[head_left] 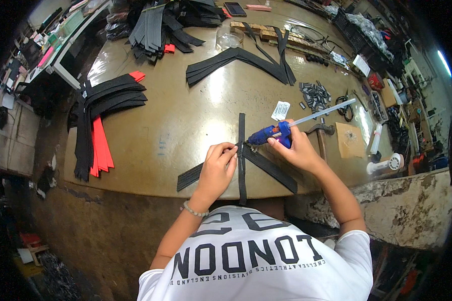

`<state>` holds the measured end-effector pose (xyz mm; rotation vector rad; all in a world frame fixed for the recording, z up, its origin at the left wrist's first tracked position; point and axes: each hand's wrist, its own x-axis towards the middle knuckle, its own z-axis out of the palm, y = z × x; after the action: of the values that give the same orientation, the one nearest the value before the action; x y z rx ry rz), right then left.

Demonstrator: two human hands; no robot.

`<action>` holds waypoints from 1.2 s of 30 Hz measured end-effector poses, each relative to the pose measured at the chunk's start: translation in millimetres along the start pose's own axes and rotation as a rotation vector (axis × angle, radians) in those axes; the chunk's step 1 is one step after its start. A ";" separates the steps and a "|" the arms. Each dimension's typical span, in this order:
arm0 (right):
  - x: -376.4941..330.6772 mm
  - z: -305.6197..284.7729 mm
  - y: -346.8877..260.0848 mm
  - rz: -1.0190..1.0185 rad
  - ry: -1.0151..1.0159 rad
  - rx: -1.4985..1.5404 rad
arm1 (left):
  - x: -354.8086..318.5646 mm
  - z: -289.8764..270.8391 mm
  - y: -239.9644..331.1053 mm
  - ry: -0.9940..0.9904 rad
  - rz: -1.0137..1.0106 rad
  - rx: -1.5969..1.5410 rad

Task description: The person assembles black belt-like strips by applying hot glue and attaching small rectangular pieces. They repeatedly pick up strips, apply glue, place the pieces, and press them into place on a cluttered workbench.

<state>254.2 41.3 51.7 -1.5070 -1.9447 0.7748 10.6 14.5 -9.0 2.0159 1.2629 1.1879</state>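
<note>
My right hand (pixel 301 149) is wrapped round a blue hot glue gun (pixel 272 134). A long clear glue stick (pixel 326 111) sticks out of its back end. The nozzle points left, at the spot where a narrow black strip (pixel 242 175) crosses a stack of wide black straps (pixel 271 172) bent in a V. My left hand (pixel 219 163) is closed at that crossing, its fingertips pinching the black strip there. Whether the nozzle touches the strip I cannot tell.
Black straps (pixel 236 61) lie farther back, with a bigger pile (pixel 158 27) behind. Black and red straps (pixel 101 143) hang over the left edge. To the right are small dark pieces (pixel 315 96), scissors (pixel 344 108), a hammer (pixel 322 135), cardboard (pixel 352 140) and a white spool (pixel 385 164).
</note>
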 end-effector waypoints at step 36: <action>-94.5 -105.3 56.3 0.854 0.495 -0.620 | 4.8 -5.0 15.5 0.003 -0.078 -0.007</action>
<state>387.8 -28.1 74.8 -2.6564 -1.1630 0.0281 14.6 11.4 7.2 1.9416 1.3244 1.1579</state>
